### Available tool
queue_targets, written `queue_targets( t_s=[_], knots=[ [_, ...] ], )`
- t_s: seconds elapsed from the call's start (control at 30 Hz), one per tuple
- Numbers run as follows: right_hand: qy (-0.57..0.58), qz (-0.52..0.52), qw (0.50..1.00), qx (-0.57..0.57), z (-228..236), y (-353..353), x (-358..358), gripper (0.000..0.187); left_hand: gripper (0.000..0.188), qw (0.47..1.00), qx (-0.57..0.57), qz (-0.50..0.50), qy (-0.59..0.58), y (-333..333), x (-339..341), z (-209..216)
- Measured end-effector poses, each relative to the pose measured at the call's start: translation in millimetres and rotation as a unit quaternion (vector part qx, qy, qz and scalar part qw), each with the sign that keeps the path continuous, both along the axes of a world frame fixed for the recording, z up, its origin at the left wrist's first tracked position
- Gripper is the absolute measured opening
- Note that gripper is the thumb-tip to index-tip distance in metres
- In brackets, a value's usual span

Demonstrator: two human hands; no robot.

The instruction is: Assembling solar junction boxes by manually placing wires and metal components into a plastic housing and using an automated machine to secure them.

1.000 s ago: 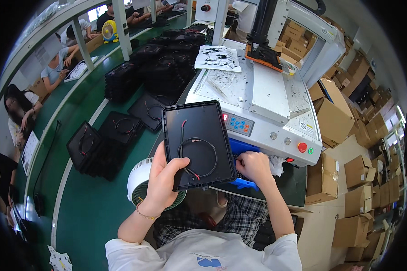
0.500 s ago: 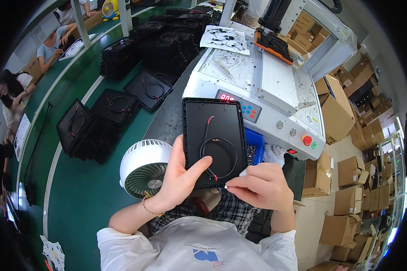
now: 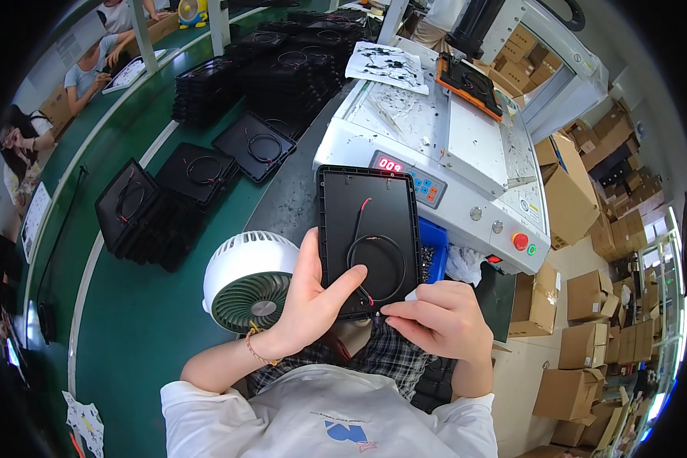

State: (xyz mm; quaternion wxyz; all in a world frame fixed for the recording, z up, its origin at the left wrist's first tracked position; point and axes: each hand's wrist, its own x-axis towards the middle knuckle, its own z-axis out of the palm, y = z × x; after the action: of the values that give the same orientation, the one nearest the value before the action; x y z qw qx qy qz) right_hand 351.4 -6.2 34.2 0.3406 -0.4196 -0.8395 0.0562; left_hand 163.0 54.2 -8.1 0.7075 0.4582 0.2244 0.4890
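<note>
The black panel (image 3: 369,233) came closer; left hand (image 3: 307,305) grips its edge, right hand (image 3: 439,317) fingers now pinch the wire end (image 3: 372,299)

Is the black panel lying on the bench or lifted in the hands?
Lifted. The left hand grips the black panel from its lower left edge, thumb across its face, and the right hand pinches its lower edge, above the person's lap.

Long green-topped bench (image 3: 130,336) running along the left, stacks of black plastic trays (image 3: 282,69) sitting on it. White-grey benchtop machine (image 3: 450,145) standing ahead. Brown cardboard boxes (image 3: 588,320) piling on the pale floor (image 3: 527,374) at right. Daylight coming in far right.
</note>
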Motion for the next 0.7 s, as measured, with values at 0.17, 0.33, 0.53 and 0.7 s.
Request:
queue_targets(
  t_s=[0.17, 0.33, 0.53, 0.7],
  knots=[
    [0.034, -0.051, 0.998, 0.018, 4, -4, 1, 0.021, 0.044, 1.000, -0.010, 0.005, 0.004, -1, 1, -2],
    [0.033, -0.238, 0.964, -0.113, 8, -5, 2, 0.034, 0.040, 0.998, -0.059, -0.008, -0.035, -4, 9, -11],
    [-0.026, -0.211, 0.967, -0.140, 7, -5, 3, 0.054, 0.050, 0.988, -0.090, -0.079, -0.094, -21, 24, -30],
    [-0.157, -0.211, 0.957, -0.123, 9, -9, 2, 0.105, 0.053, 0.960, -0.158, -0.175, -0.149, -44, 31, -45]
  ],
)
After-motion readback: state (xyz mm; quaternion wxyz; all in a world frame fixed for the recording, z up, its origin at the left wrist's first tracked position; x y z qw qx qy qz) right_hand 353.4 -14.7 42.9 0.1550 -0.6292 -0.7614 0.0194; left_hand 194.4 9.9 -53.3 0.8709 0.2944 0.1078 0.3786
